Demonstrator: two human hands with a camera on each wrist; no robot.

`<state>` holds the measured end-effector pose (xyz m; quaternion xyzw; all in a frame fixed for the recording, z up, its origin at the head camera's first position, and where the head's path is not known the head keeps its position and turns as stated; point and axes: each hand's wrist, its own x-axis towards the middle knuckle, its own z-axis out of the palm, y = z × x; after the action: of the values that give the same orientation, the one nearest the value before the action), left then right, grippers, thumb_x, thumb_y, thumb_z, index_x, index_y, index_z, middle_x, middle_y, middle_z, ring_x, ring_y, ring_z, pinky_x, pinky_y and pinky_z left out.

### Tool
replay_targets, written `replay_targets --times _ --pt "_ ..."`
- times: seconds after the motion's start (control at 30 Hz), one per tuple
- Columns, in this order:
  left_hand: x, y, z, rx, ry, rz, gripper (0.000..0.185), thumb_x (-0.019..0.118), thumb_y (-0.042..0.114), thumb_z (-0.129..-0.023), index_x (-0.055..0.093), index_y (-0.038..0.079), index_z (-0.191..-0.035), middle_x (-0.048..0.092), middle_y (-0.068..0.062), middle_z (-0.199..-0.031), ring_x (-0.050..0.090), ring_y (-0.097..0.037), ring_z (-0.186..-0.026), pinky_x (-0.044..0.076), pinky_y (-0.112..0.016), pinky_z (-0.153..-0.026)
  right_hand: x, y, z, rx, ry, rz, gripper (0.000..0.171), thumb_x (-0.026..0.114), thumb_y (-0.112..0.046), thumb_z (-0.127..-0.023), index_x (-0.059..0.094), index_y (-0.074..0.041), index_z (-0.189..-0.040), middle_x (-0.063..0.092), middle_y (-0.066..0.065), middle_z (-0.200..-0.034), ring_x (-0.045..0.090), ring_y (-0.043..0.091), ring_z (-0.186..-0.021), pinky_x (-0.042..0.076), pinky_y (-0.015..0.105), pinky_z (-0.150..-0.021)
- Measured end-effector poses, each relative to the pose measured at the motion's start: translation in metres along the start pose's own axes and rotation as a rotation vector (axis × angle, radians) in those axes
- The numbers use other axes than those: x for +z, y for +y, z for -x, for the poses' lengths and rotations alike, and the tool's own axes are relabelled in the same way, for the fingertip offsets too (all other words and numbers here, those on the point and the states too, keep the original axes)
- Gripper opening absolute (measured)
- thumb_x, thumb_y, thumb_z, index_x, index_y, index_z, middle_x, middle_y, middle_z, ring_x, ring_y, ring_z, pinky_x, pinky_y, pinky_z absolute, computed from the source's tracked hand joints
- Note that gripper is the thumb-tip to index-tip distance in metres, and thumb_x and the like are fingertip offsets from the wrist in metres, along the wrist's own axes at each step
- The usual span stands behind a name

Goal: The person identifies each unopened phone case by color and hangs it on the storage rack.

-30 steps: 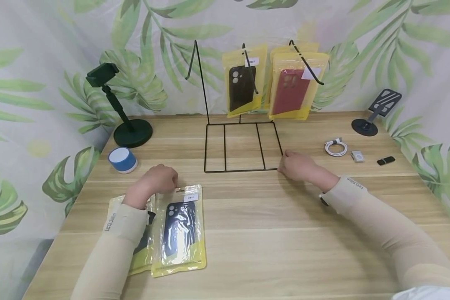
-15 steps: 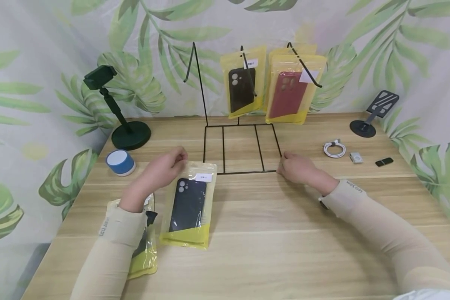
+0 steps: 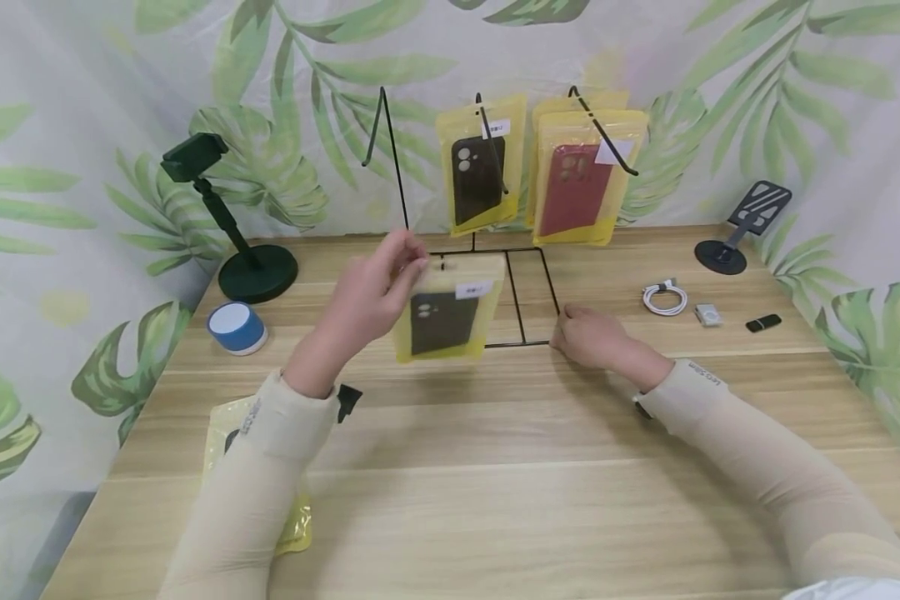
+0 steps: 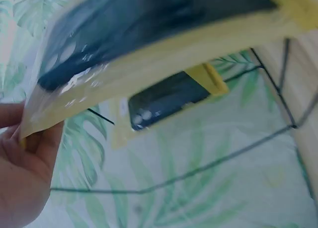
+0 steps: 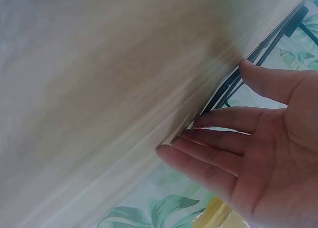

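Yellow case packet (image 3: 450, 308) pinched at its top edge by left hand (image 3: 371, 292), right hand (image 3: 588, 333) flat against wire rack (image 3: 528, 292)

The left hand (image 3: 371, 292) is raised above the table on a bent, beige-sleeved arm, its fingers (image 4: 42, 141) pinched together. The right hand (image 3: 592, 336) is laid low, fingers (image 5: 208, 141) extended and relaxed.

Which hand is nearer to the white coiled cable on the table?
The right hand. It rests at the wire rack's front right corner, just left of the white cable. The left hand holds a packaged phone case farther left, beyond the rack.
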<state>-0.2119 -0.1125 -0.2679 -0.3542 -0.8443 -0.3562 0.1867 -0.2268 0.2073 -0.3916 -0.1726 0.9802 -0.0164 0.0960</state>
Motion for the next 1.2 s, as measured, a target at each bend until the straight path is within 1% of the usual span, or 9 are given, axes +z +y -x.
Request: replay_targets --times 0.1,0.2,0.3,0.4,0.63,0.77,0.93,1.03,1.2 --pt "0.005 0.01 -0.018 0.126 0.105 0.005 0.008 0.055 0.004 -0.1 0.057 -0.002 -0.105 0.069 -0.014 -0.088 0.059 -0.018 -0.064 0.049 -0.028 -0.059 0.001 0.0 0.0 0.001 0.01 -0.003 0.055 0.049 -0.031 -0.103 0.051 0.012 -0.137 0.044 0.032 -0.147 0.046 0.045 -0.135 0.045 0.056 -0.107" --pt "0.008 0.019 -0.035 0.225 0.178 0.005 0.01 0.055 0.003 -0.1 0.057 -0.004 -0.107 0.072 -0.017 -0.094 0.068 -0.023 -0.075 0.057 -0.032 -0.067 0.001 0.001 0.0 -0.003 0.026 -0.004 0.054 0.05 -0.031 -0.103 0.053 0.012 -0.135 0.047 0.031 -0.145 0.049 0.044 -0.133 0.048 0.057 -0.103" --pt "0.01 0.026 -0.048 0.272 0.207 -0.004 0.012 0.053 0.004 -0.101 0.056 -0.004 -0.11 0.072 -0.016 -0.095 0.069 -0.023 -0.077 0.058 -0.034 -0.068 0.0 0.0 0.0 0.0 0.026 -0.006 0.054 0.05 -0.031 -0.103 0.053 0.012 -0.135 0.048 0.031 -0.145 0.05 0.044 -0.133 0.048 0.058 -0.102" --pt "0.012 0.031 -0.06 0.289 0.206 -0.028 0.012 0.051 0.005 -0.102 0.055 -0.002 -0.111 0.07 -0.015 -0.091 0.062 -0.022 -0.067 0.05 -0.031 -0.06 -0.002 0.0 0.001 0.007 0.018 -0.012 0.054 0.05 -0.03 -0.103 0.053 0.013 -0.135 0.048 0.031 -0.144 0.049 0.044 -0.133 0.048 0.058 -0.103" --pt "0.02 0.024 -0.08 0.224 0.169 -0.09 0.018 0.048 0.009 -0.104 0.049 -0.001 -0.119 0.07 -0.014 -0.09 0.047 -0.022 -0.051 0.03 -0.03 -0.049 -0.004 -0.001 0.002 0.017 0.012 -0.028 0.055 0.05 -0.031 -0.103 0.051 0.013 -0.137 0.046 0.032 -0.146 0.048 0.046 -0.133 0.047 0.06 -0.104" --pt "0.025 0.017 -0.091 0.176 0.143 -0.137 0.02 0.048 0.011 -0.104 0.049 0.0 -0.121 0.071 -0.015 -0.094 0.045 -0.024 -0.049 0.028 -0.029 -0.048 -0.003 0.0 0.002 0.021 0.011 -0.029 0.056 0.049 -0.031 -0.103 0.05 0.013 -0.138 0.045 0.031 -0.147 0.047 0.045 -0.135 0.046 0.059 -0.105" --pt "0.028 0.005 -0.106 0.118 0.115 -0.207 0.02 0.047 0.013 -0.105 0.053 0.001 -0.119 0.074 -0.016 -0.107 0.046 -0.025 -0.048 0.028 -0.029 -0.048 0.0 0.001 0.001 0.005 0.016 -0.001 0.056 0.05 -0.033 -0.103 0.051 0.012 -0.137 0.046 0.03 -0.147 0.047 0.044 -0.135 0.047 0.059 -0.103" --pt "0.029 -0.001 -0.116 0.073 0.105 -0.241 0.02 0.047 0.015 -0.105 0.056 0.002 -0.116 0.074 -0.015 -0.112 0.052 -0.027 -0.05 0.028 -0.028 -0.048 0.0 0.003 0.001 -0.008 0.024 0.017 0.056 0.051 -0.033 -0.103 0.052 0.011 -0.137 0.048 0.03 -0.145 0.049 0.043 -0.134 0.05 0.06 -0.099" --pt "0.03 -0.008 -0.132 -0.036 0.079 -0.297 0.022 0.047 0.021 -0.106 0.059 0.004 -0.113 0.075 -0.011 -0.108 0.055 -0.026 -0.057 0.032 -0.029 -0.05 0.0 0.004 0.001 -0.012 0.017 0.029 0.054 0.05 -0.032 -0.103 0.052 0.009 -0.137 0.049 0.029 -0.145 0.051 0.043 -0.132 0.052 0.06 -0.096"
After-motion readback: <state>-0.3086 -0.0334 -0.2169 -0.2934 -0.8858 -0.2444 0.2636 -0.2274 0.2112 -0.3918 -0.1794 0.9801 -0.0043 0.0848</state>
